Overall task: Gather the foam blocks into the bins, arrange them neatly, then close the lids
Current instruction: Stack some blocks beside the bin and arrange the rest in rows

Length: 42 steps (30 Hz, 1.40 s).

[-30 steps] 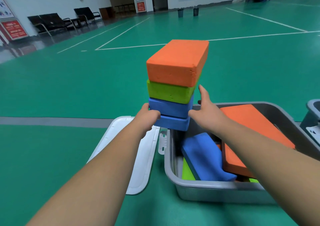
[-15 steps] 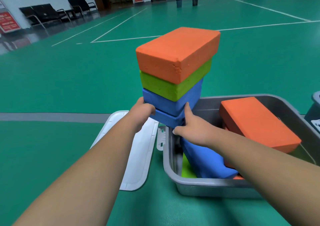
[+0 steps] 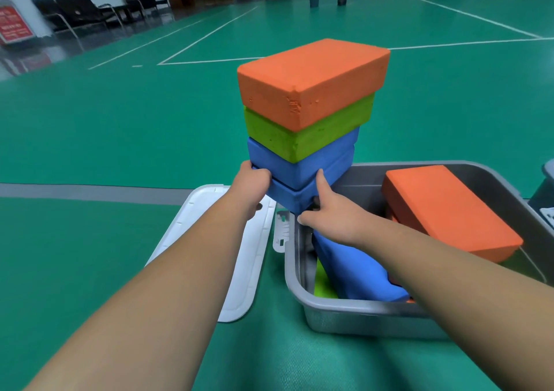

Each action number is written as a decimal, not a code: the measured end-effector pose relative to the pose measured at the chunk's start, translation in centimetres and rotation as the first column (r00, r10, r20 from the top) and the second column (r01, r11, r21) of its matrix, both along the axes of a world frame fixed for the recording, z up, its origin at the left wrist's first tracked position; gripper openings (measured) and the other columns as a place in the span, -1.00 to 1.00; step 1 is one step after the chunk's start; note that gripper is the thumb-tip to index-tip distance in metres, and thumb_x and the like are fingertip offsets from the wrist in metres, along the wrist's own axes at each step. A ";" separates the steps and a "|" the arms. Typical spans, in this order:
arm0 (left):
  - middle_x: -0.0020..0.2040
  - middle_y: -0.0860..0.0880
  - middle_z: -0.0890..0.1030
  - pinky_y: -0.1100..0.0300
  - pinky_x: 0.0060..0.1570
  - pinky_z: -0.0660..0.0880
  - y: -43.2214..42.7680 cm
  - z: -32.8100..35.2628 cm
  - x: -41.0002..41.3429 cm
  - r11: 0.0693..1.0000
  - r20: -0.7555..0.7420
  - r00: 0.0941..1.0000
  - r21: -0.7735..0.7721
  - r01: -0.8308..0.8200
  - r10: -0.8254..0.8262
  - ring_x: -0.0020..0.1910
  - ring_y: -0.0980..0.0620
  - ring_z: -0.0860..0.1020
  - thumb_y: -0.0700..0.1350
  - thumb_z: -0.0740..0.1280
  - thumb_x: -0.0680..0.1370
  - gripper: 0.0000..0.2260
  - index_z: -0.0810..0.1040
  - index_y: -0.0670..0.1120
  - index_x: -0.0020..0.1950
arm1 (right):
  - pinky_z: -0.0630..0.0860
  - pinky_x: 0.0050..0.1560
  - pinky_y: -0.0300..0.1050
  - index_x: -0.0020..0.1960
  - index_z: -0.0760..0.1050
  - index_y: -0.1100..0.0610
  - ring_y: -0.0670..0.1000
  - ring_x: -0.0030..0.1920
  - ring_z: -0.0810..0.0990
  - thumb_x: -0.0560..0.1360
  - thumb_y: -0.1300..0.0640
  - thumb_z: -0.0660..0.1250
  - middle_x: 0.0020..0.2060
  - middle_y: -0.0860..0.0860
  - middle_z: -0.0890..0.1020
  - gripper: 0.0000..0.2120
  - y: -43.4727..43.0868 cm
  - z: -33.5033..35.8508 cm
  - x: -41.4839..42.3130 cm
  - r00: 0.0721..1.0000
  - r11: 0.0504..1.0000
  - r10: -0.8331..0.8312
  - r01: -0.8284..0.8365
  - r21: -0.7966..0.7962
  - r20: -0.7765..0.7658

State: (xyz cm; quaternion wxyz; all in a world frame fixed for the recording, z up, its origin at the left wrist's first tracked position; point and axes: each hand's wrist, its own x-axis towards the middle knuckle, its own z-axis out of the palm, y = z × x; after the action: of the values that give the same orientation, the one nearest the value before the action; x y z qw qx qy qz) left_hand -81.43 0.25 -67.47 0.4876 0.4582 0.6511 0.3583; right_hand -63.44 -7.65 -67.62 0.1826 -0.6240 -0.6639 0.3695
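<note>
I carry a stack of foam blocks above the grey bin's left end: an orange block point(image 3: 311, 76) on top, a green block point(image 3: 302, 133) under it, then two blue blocks point(image 3: 302, 166). My left hand point(image 3: 250, 184) grips the left corner of the lowest blue block. My right hand point(image 3: 326, 211) holds its right side, thumb up against the foam, fingers underneath. The grey bin point(image 3: 362, 309) holds a tilted orange block point(image 3: 449, 211), a leaning blue block point(image 3: 356, 270) and a green block point(image 3: 325, 285) at the bottom.
The bin's white lid point(image 3: 215, 255) lies flat on the green floor to the left of the bin. Part of a second grey bin point(image 3: 547, 190) shows at the right edge. Black chairs point(image 3: 78, 13) stand by the far left wall.
The stack has come closer and lower toward the bin's left end and turned slightly. My right hand moved from the stack's far right side to the near corner of the bottom block.
</note>
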 end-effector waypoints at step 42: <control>0.11 -0.06 0.57 0.27 -0.41 0.56 -4.9 -10.4 14.8 0.865 0.117 0.975 -0.451 0.222 -0.190 -0.22 0.00 0.60 -0.05 0.45 0.58 -0.64 0.51 -0.06 0.35 | 0.52 0.13 0.01 0.23 0.59 -0.05 0.12 0.16 0.62 0.59 -0.02 0.19 0.14 -0.03 0.65 -0.70 -5.1 -3.2 15.6 0.377 0.949 0.294 -0.221 -0.223 0.878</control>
State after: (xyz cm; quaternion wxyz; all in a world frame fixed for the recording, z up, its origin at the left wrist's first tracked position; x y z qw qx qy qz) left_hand -66.65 -4.68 -77.86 0.6399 0.3835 0.6476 0.1550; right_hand -47.80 -12.75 -70.86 -0.2831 -0.6184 -0.7328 0.0228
